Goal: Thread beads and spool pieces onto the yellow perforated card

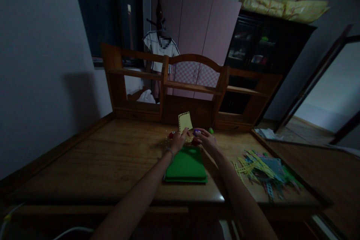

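A yellow sheet [185,121] with punched marks along its edges stands tilted above my left hand [179,140], whose fingers are at its lower edge. In my right hand [206,138] is a small purple punch [197,132], with a red object partly hidden under the fingers. A red punch [171,134] lies just left of my left hand, and a green one [210,131] is behind my right hand. Small yellow bits are scattered between the hands. Nearer to me lies a stack of green sheets [186,165], beneath my left wrist.
A heap of cut yellow, blue, green and pink paper strips [260,168] covers the desk's right side. A wooden shelf unit [194,88] rises along the back edge of the wooden desk [120,153]. A wall borders the left side.
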`<state>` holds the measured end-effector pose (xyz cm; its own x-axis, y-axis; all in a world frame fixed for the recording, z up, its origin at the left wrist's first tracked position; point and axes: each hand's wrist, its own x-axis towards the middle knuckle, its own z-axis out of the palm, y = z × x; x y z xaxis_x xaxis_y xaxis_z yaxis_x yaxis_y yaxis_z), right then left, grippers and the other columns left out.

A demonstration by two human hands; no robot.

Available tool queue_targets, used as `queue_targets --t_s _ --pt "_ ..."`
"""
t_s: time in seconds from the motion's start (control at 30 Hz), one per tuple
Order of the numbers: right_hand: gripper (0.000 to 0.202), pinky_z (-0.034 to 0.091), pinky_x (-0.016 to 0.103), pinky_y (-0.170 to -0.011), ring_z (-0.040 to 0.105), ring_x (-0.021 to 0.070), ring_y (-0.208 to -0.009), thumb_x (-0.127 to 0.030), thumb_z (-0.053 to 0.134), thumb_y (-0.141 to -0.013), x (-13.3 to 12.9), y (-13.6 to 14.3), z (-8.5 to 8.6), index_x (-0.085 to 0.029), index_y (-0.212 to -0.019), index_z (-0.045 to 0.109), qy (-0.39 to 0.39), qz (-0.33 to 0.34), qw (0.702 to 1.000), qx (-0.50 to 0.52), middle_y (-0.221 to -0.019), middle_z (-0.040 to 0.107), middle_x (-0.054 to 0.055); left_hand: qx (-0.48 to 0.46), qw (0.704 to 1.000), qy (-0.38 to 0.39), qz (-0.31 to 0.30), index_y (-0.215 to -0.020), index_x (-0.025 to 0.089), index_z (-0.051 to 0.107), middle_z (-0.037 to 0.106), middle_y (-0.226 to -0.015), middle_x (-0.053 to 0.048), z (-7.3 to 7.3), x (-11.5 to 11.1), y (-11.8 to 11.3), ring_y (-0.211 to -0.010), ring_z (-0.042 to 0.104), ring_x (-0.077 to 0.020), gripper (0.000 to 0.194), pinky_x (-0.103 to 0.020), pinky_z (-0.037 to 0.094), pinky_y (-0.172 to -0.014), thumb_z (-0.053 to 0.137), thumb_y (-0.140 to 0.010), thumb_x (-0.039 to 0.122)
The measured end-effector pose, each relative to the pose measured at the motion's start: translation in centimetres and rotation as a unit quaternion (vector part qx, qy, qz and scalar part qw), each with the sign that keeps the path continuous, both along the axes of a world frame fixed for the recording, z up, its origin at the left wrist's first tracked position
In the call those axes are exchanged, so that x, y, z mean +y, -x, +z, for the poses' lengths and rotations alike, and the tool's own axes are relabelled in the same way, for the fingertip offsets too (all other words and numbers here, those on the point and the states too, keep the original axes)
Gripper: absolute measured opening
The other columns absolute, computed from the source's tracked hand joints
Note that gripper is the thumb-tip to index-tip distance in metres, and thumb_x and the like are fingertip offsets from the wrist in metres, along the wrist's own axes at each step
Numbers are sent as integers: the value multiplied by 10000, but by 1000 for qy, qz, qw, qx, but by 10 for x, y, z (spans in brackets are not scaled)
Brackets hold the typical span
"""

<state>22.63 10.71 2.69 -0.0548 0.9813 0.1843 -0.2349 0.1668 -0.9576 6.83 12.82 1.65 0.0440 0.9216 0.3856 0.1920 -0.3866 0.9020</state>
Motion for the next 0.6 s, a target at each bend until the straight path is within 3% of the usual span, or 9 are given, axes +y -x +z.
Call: queue_targets --t_s 0.13,0.4,0.6 --pt "345 489 246 -635 610 129 -663 -383 691 -697 -1 4 -1 -185 -976 646 18 52 998 21 -843 660 47 10 1000 -10 -25 -656 170 609 567 -520 -15 -3 2 0 -616 573 -172 489 -252 412 -631 323 -859 511" --pt "304 467 216 -547 577 103 -547 -433 665 -712 9 0 -10 -159 -844 655 58 47 997 25 -709 652 38 6 998 23 -58 -638 156 578 520 -454 10 -15 12 -6 -458 510 -139 525 -241 388 -512 322 -836 568" --pt "300 480 236 -553 593 129 -581 -429 664 -709 8 1 -10 -173 -865 649 52 46 998 13 -760 662 46 -19 996 23 -86 -632 167 540 456 -406 31 -19 14 -6 -398 465 -118 517 -223 362 -458 304 -839 578"
